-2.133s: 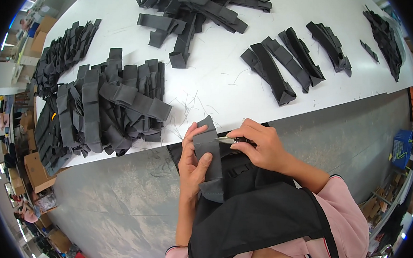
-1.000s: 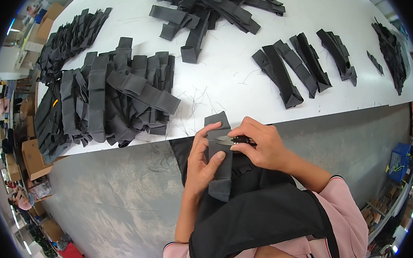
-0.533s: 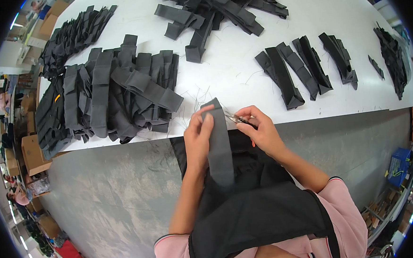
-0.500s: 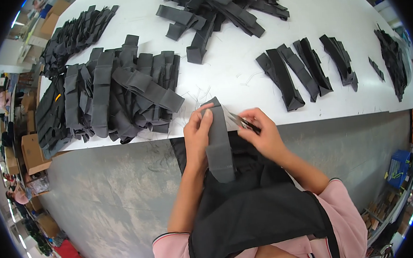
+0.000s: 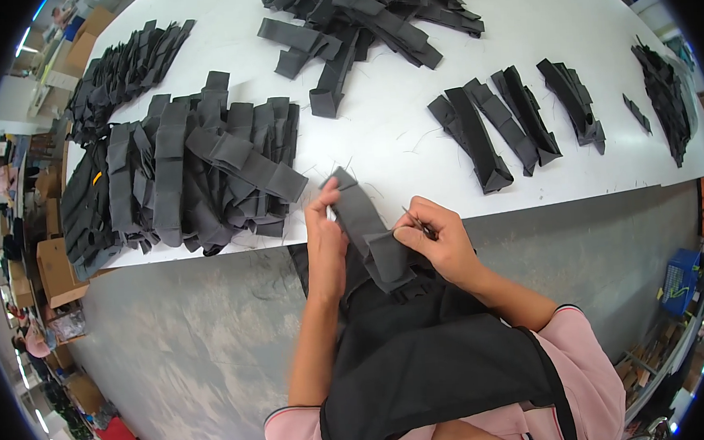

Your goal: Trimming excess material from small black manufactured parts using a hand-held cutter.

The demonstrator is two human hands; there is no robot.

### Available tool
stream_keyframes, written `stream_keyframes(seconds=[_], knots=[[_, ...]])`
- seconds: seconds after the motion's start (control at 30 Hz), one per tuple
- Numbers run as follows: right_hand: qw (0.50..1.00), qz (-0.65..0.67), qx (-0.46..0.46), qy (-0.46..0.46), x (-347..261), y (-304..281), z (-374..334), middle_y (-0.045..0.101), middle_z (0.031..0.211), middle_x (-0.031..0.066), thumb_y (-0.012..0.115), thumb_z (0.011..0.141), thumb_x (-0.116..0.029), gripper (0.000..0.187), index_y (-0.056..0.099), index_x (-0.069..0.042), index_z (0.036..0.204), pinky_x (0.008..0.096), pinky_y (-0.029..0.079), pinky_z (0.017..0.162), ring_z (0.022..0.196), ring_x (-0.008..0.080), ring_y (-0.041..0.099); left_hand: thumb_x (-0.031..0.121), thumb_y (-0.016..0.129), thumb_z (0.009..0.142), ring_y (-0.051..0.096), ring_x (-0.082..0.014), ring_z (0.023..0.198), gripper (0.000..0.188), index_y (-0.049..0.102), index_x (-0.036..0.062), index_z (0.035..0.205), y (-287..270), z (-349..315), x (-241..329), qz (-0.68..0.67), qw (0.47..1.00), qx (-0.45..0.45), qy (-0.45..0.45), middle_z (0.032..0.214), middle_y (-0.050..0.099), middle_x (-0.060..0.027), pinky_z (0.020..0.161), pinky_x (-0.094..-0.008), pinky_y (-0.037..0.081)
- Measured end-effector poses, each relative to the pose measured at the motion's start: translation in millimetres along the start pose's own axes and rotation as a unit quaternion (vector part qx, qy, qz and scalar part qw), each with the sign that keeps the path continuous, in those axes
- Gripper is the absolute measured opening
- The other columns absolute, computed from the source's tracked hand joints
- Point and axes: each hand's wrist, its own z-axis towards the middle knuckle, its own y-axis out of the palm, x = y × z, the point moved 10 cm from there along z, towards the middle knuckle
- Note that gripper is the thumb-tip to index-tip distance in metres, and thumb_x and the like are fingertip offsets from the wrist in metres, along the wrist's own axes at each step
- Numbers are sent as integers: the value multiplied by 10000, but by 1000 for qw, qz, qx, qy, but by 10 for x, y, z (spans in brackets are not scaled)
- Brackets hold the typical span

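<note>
A dark grey fabric strip (image 5: 361, 216) with folded, stitched sections hangs slantwise over the table's near edge and my apron. Its far end is held by the fingers of my left hand (image 5: 326, 236). My right hand (image 5: 444, 242) pinches the strip's right edge lower down, where a fold stands up. Tucked in that same hand is a small pair of thread snips (image 5: 428, 231); most of it is hidden by the fingers, with only a thin tip and a bit of dark handle showing.
Piles of similar strips lie on the white table (image 5: 380, 158): a large stack (image 5: 173, 170) at left, a heap (image 5: 380, 17) at the back. Several separate strips (image 5: 476, 144) sit at right, beside a dark bundle (image 5: 667, 104). Loose threads are scattered about. A blue crate (image 5: 681, 280) stands at lower right.
The strip has tilted, its far end swinging left with my left hand. My right hand has moved from beside the strip onto its edge, and the snips' blades have turned into the palm.
</note>
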Motion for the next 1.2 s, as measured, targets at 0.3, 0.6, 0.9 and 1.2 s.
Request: stream_keyframes(seconds=[0.3,0.6,0.9,1.2], knots=[[972,178,-23,151,366,231,55,488,682,-47,616,845,-125,131,569,-22,778,173,256,452,539,6,366,65,632,810,533,-75,827,174,570,-8,956,198,-332,31,88,993,-33,-65,918,602,-42,759,-218,417],[996,35,86,17,97,-189,-20,521,784,-2,653,799,-62,133,591,-21,910,188,385,537,631,51,483,74,565,827,613,-120,803,191,563,-4,1001,66,-365,27,38,994,19,-97,926,657,-112,746,-248,479],[946,-254,70,-188,-426,-40,-61,567,722,77,730,682,-36,259,627,-41,919,297,449,526,517,196,516,37,607,823,525,-55,790,114,558,6,921,160,-408,59,-6,991,20,-131,892,605,-27,725,-210,429],[920,-304,97,-227,-483,-69,-157,570,714,90,731,682,-76,225,640,-39,885,299,413,477,523,222,528,29,601,829,522,-54,797,118,559,1,936,148,-421,23,6,990,23,-140,898,601,-25,724,-205,427]])
